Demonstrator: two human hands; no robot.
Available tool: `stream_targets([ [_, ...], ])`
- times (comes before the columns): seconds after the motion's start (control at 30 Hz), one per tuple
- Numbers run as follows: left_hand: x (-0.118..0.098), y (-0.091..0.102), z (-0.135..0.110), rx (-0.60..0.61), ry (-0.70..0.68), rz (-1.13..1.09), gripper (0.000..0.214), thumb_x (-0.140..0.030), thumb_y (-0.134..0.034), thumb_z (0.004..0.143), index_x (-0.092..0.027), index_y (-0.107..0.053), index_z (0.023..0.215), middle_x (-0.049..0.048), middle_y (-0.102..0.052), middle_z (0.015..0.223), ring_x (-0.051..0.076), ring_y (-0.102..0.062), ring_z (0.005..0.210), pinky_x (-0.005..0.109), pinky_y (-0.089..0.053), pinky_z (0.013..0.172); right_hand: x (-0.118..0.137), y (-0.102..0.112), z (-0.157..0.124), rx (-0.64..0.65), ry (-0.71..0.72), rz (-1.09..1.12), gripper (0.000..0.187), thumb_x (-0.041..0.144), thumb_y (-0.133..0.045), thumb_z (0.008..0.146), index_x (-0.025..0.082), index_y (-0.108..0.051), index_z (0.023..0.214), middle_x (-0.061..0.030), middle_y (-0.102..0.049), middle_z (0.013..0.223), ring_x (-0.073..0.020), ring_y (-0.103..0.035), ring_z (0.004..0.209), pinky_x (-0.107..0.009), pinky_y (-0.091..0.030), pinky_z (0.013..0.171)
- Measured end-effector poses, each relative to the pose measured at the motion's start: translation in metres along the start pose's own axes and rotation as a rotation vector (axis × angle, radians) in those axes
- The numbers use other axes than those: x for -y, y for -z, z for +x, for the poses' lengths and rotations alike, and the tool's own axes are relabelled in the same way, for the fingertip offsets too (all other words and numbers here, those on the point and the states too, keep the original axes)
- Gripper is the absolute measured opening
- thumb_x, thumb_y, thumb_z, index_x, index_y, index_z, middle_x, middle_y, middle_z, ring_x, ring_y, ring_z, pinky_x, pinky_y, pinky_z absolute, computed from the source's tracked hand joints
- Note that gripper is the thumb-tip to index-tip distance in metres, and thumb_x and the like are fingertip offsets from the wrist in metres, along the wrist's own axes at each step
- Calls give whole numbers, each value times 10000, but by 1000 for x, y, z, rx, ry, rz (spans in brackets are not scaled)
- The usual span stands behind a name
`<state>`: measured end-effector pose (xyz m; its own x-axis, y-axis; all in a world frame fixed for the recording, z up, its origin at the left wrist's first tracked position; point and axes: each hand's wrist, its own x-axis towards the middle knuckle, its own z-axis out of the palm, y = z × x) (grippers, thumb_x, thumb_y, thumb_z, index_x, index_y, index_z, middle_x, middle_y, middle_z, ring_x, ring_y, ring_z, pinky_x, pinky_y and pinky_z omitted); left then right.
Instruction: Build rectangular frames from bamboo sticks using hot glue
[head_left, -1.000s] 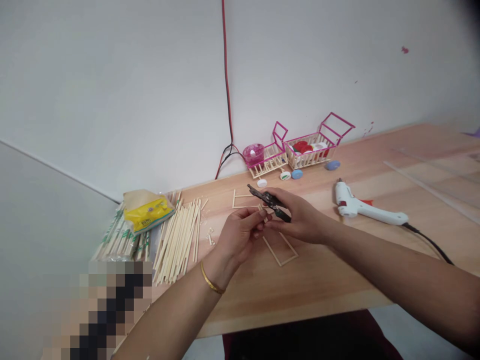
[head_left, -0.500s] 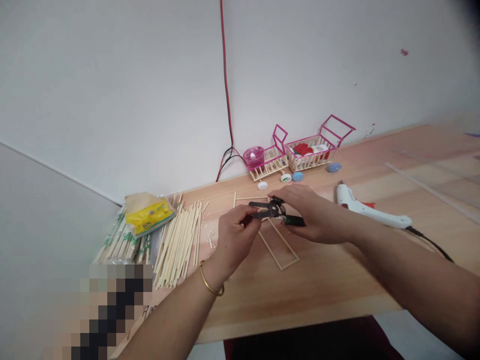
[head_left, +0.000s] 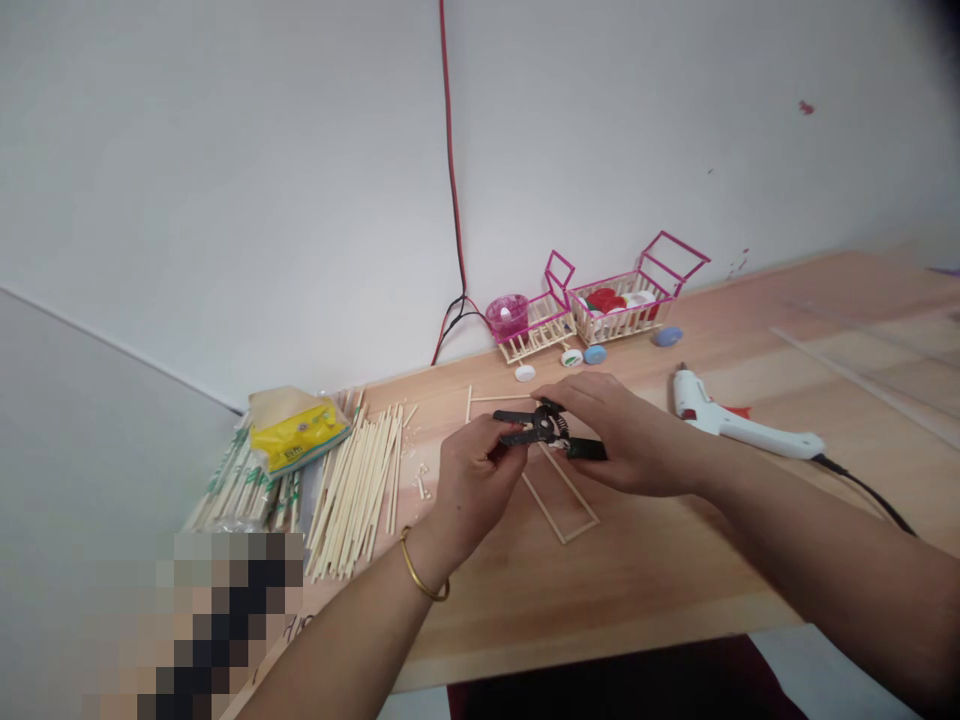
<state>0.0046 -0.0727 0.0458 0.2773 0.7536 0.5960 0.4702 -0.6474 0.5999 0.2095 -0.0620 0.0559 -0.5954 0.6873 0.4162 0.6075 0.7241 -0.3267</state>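
Note:
Black spring-loaded wire cutters [head_left: 541,426] are in my right hand [head_left: 626,435], its fingers and thumb wrapped round the two handles. Their jaws stand apart and point left. My left hand [head_left: 480,480] is closed in a pinch right at the jaws; what it holds is hidden by the fingers and the tool. Below the hands, a narrow rectangular frame of thin wooden sticks [head_left: 576,490] lies on the table, partly covered by my hands. Another piece of stick framing [head_left: 495,398] shows just behind the cutters.
Loose wooden sticks [head_left: 356,490] lie left, beside bundled sticks [head_left: 221,485] and a yellow packet [head_left: 300,440]. Small stick offcuts [head_left: 422,482] are scattered nearby. Two little stick carts [head_left: 536,335] stand against the wall. A white glue gun [head_left: 765,430] with a cord lies right.
The cutters have tilted slightly and their jaws have shifted a little left and down over my left fingers. Both hands otherwise stay nearly in place.

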Motion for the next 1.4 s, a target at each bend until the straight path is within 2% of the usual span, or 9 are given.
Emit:
stream_targets([
  [0.33, -1, 2, 1, 25, -5, 6, 118, -97, -591, 777, -162, -667, 840, 25, -681, 765, 96, -584, 653, 206, -431, 609, 2, 0, 1, -9, 1, -19, 471, 228, -578, 721, 152, -457, 1170, -116, -577, 1074, -257, -506, 976, -411, -367, 868],
  [0.57, -4, 3, 1, 52, 83, -34, 119, -162, -576, 814, -170, -680, 871, 33, -691, 802, 105, -588, 666, 214, -433, 619, 4, -9, -1, -12, -46, -56, 472, 218, -577, 700, 119, -456, 1145, -119, -567, 992, -250, -504, 897, -372, -374, 778],
  [0.87, 7, -1, 3, 95, 200, -132, 138, -232, -591, 817, -180, -696, 890, 22, -700, 806, 120, -606, 689, 215, -448, 630, 3, -18, 2, 62, -150, -98, 400, 235, -548, 724, 113, -472, 1097, -131, -570, 950, -244, -508, 833, -339, -380, 708],
  [1.1, 15, -3, 3, 126, 251, -137, 144, -245, -602, 799, -161, -702, 861, 37, -701, 782, 138, -609, 679, 232, -460, 633, 0, -24, 2, 70, -137, -88, 402, 217, -549, 712, 103, -468, 1089, -136, -575, 941, -239, -514, 828, -338, -395, 727],
  [1.4, 14, -2, 5, 132, 269, -233, 169, -253, -594, 807, -170, -697, 911, 43, -713, 866, 155, -631, 766, 261, -478, 700, -2, -24, 4, 46, -112, -41, 404, 180, -559, 686, 134, -459, 1074, -139, -570, 977, -245, -521, 869, -348, -402, 750],
])
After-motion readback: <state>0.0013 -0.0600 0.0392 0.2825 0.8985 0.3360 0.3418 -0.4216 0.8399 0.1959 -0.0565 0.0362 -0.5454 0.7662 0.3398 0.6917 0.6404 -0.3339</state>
